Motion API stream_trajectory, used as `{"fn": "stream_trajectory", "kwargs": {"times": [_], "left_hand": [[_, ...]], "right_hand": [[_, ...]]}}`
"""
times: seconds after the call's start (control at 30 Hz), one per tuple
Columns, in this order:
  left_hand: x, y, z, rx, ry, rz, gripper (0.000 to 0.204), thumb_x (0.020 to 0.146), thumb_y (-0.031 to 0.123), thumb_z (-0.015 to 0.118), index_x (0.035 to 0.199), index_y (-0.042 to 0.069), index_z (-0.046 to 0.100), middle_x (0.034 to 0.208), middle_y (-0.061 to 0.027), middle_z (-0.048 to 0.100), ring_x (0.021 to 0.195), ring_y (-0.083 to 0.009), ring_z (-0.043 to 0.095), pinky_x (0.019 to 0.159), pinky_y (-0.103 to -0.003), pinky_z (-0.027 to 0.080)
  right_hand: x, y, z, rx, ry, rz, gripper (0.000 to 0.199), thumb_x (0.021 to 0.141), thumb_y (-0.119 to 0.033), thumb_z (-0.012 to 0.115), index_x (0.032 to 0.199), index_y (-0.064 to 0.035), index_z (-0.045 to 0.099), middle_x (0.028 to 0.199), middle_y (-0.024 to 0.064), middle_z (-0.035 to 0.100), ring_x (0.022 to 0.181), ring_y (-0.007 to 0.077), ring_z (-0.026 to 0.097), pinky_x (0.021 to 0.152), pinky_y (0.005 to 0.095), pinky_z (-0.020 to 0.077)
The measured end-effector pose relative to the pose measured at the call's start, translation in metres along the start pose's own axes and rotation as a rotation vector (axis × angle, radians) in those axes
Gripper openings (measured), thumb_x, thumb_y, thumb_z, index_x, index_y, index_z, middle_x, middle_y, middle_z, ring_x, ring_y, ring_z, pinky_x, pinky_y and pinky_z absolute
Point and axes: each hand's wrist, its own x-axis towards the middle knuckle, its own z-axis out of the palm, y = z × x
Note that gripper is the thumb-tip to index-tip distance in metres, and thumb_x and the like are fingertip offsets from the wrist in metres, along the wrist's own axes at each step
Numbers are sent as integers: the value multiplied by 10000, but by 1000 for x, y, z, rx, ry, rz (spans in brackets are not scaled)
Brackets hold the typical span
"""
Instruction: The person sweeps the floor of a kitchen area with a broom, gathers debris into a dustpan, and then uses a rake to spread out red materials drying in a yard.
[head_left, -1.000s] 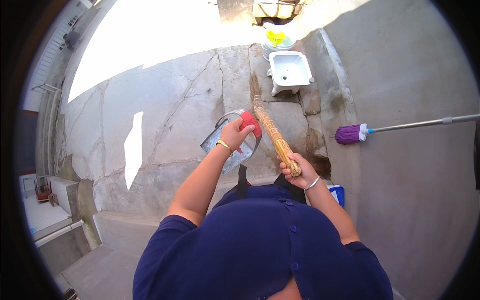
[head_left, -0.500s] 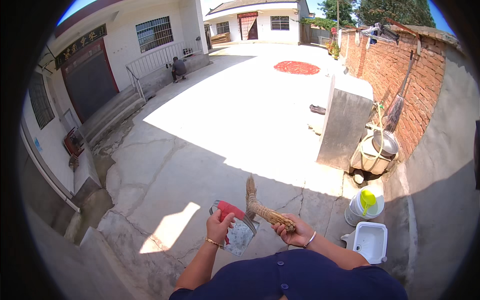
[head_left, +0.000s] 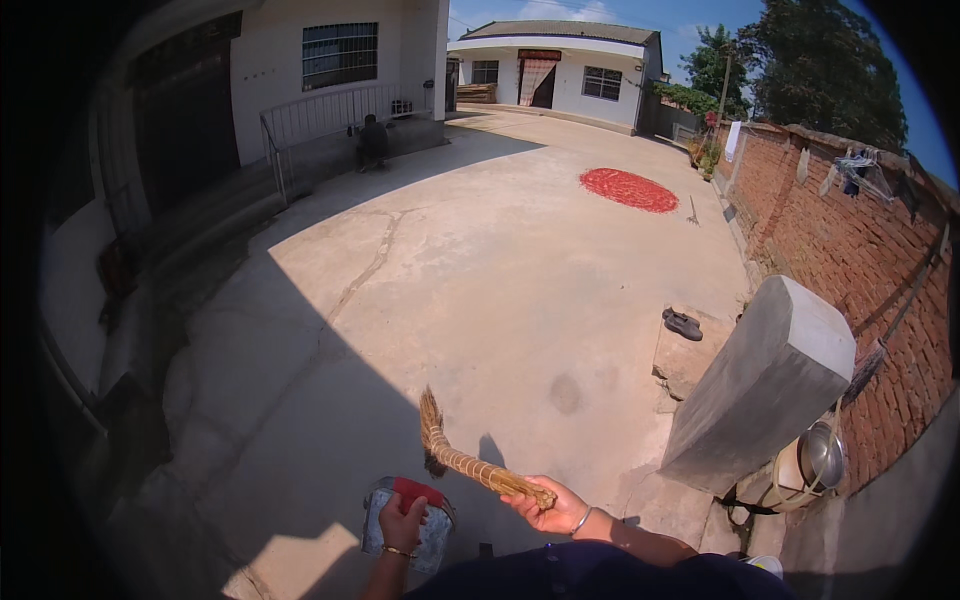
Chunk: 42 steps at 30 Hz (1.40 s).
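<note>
broom [head_left: 470, 465], straw and bound with pale cord, is in your right hand [head_left: 555, 511], whose fingers are wrapped around the butt of its handle. it slants away from you to the left, bristles [head_left: 431, 410] at the far end; from this angle you can't be sure whether they touch the ground. your left hand [head_left: 402, 522], with a gold-toned bracelet at the wrist, is closed on the red-wrapped handle of a metal dustpan [head_left: 433, 545], which hangs nearer to you than the bristles. a silver-toned bangle circles your right wrist. ahead of you the concrete yard [head_left: 470, 290] lies partly in sun, partly in shade, with a wide oval red patch [head_left: 628, 190] spread on it. to your right stand a grey block [head_left: 755, 390] and, beside it, a metal basin [head_left: 821, 457]; dark shoes [head_left: 682, 324] lie beyond the block, and a brick wall [head_left: 800, 200] runs along that side. a person [head_left: 373, 145] crouches far off to your left.
</note>
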Motion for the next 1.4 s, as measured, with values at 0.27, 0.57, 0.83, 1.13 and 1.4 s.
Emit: {"fn": "stream_trajectory", "kwargs": {"times": [0.27,0.57,0.83,1.13,1.4], "left_hand": [[294,59,165,20,-93,195,136,809,121,631,745,41,542,631,-32,585,480,-71,514,407,-210,400],[588,178,336,-104,-48,300,105,826,127,611,841,34,563,664,-37,594,506,-72,526,397,-204,409],[864,261,471,-3,-208,209,166,802,169,646,752,47,545,621,-15,574,466,-72,504,385,-221,409],[1179,379,631,257,-464,411,272,772,252,686,739,17,553,609,-30,570,553,-69,549,515,-230,443],[1458,434,721,207,-370,266,224,778,233,683,809,26,602,629,-12,591,562,-56,543,511,-224,438]], "right_hand": [[61,-272,14,-32,9,-92,289,847,-255,557,976,-4,497,812,50,539,682,103,540,562,196,459],[189,-616,151,-103,164,-312,152,846,-217,565,852,-69,531,757,61,565,708,160,572,563,245,496],[295,-938,223,-218,50,-299,175,843,-234,576,910,-83,518,763,51,541,663,141,553,541,227,484],[399,-1252,324,-98,29,-345,364,861,-261,543,1058,26,437,823,76,485,670,94,528,556,170,477],[552,-1535,377,-167,97,-295,173,837,-213,582,920,-73,522,757,57,538,676,148,558,545,219,493]]}}
